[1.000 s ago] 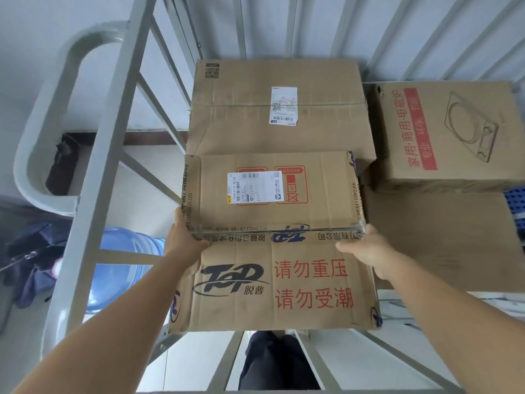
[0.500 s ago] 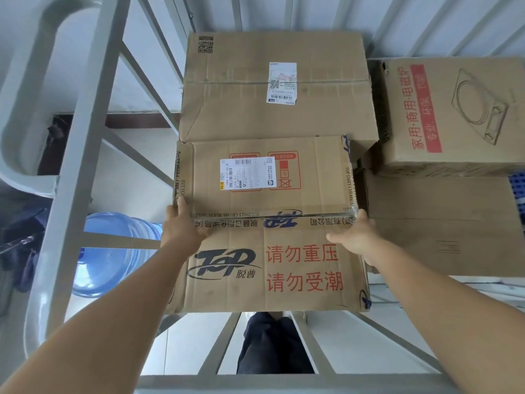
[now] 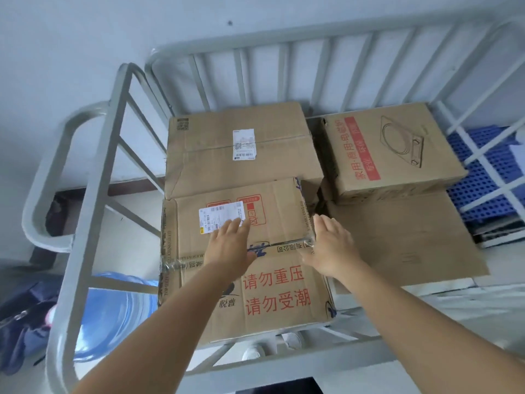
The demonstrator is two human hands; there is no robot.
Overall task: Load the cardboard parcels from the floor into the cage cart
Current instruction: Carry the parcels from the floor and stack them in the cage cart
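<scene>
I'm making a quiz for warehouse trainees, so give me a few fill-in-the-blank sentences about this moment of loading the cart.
1. Both hands, the left hand and the right hand, lie with straight fingers on the parcel with ____ Chinese lettering.
2. A white shipping ____ sits partly under the left fingers.
3. The box with an induction cooker drawing rests on a flatter, plain ____ box.
4. Outside the cage cart, at the left, stands a blue water ____.

Missing words: red; label; cardboard; bottle

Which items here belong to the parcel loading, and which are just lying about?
Job: cage cart; near parcel with red print under left hand and right hand; rear labelled parcel; cooker-picture parcel; plain parcel.
Lying about: water bottle; blue perforated crate; dark bag.
</scene>
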